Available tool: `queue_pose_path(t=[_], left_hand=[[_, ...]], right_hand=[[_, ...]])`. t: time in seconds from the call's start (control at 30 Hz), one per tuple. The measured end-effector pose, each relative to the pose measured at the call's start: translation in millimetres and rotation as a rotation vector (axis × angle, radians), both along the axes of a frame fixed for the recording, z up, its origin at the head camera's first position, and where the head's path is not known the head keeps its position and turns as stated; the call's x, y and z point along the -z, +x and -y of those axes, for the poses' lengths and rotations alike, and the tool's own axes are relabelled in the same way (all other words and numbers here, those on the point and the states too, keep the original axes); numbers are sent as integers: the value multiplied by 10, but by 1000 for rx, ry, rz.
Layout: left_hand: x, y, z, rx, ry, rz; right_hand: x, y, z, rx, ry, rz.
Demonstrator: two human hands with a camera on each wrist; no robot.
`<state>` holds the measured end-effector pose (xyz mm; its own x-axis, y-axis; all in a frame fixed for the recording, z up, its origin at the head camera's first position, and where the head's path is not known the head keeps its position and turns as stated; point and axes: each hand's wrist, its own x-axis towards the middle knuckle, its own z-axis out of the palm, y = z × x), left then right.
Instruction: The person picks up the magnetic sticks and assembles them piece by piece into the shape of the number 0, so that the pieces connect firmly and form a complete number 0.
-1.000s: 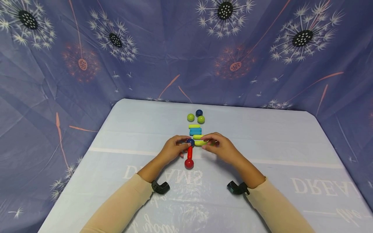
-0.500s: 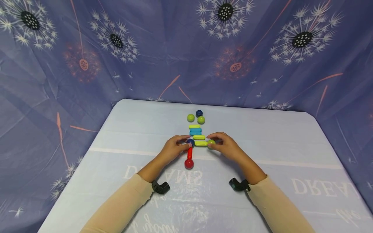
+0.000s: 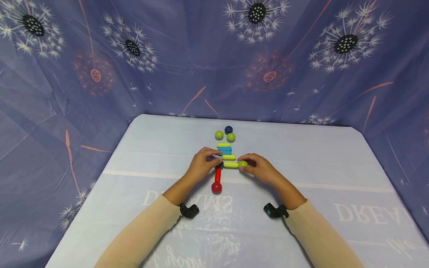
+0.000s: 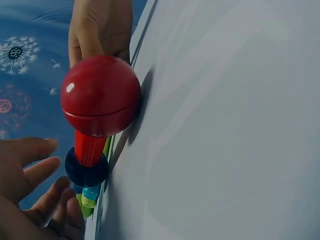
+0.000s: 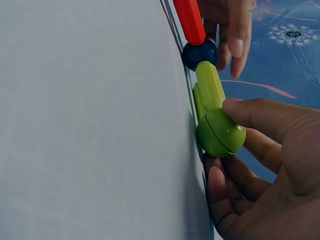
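Note:
A chain lies on the pale sheet point(image 3: 151, 160): red ball point(image 3: 216, 188), red stick point(image 3: 218, 174), dark blue ball point(image 5: 200, 53), lime stick point(image 3: 230, 164), lime ball point(image 3: 242, 163). My right hand point(image 3: 250, 166) pinches the lime ball point(image 5: 220, 132) at the stick's right end, thumb on top and fingers beneath. My left hand point(image 3: 206, 161) hovers by the dark blue ball point(image 4: 86, 170) with its fingers point(image 5: 235, 35) nearly straight, reaching toward the blue sticks point(image 3: 224, 150). In the left wrist view the red ball point(image 4: 100, 95) fills the foreground.
Behind the chain lie another lime stick point(image 3: 229, 157) and a further lime stick point(image 3: 223, 145). Two lime balls point(image 3: 219, 134) point(image 3: 231, 137) and a dark ball point(image 3: 228, 129) sit beyond. Dandelion-print cloth point(image 3: 100, 74) walls the table on three sides.
The right hand slid from the lime stick to its right end, where the lime ball now sits. The left hand moved slightly up and away from the blue ball.

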<state>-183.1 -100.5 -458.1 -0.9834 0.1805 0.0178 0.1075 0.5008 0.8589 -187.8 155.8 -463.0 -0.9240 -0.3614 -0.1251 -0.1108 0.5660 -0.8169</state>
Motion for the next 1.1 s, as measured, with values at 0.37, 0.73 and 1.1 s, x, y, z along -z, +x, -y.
queue_pose_path(t=[0.37,0.73,1.1], left_hand=[[-10,-148,-139,52,-142,-17],[-22,-201,-211,104,-242,-13],[-10,-240,-257,126,-299,-4]], right_hand=[[3,9,-15,-23,9,-4],[-3,19,-8,-40,0,-4],[-7,31,-13,-52,-18,6]])
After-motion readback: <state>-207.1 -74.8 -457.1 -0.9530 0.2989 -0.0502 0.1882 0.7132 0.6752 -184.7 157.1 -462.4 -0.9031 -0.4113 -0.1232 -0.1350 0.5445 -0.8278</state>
